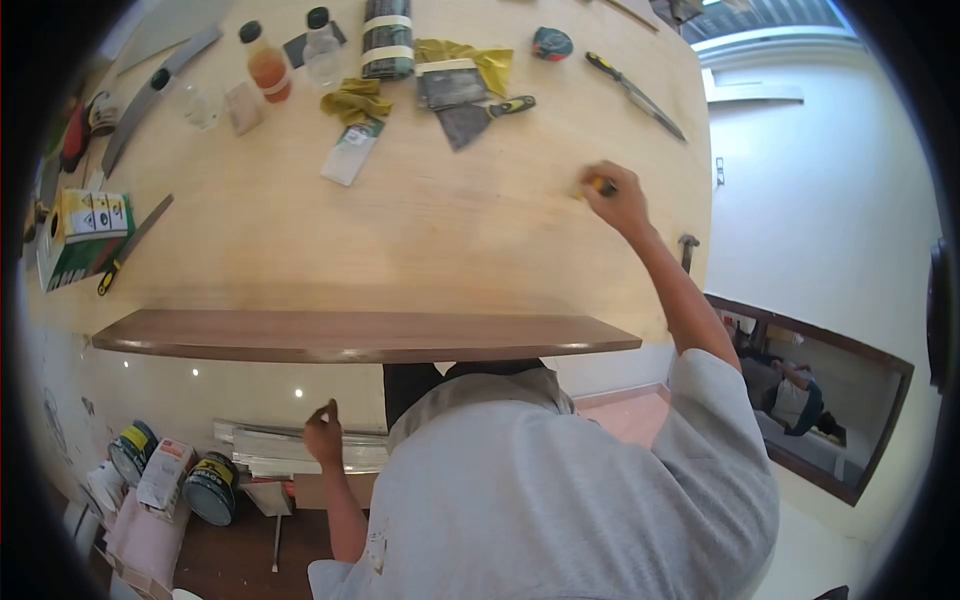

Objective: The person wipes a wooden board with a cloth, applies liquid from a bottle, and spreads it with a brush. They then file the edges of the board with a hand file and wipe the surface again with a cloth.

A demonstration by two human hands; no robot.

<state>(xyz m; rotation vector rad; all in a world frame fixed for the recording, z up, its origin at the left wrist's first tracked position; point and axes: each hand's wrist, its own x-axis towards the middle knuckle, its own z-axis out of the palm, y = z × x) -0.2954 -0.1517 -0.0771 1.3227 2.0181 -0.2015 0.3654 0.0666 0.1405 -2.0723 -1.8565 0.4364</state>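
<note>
My right hand (612, 195) is over the right part of the light wooden table (430, 240), closed on a small tool with a black and yellow handle (604, 186); most of it is hidden by my fingers. My left hand (323, 432) hangs below the table's front edge, its fingers drawn together, and whether it holds anything is too small to tell. A long brown board (370, 334) lies along the front edge of the table, between my body and the table top.
Putty knives (465, 125), a yellow cloth (490, 65), bottles (268, 68) and a dark roll (387, 40) stand or lie at the back. A knife (637, 97) and a hammer (687, 252) are at the right. Left are a metal can (88, 235) and a saw (137, 243).
</note>
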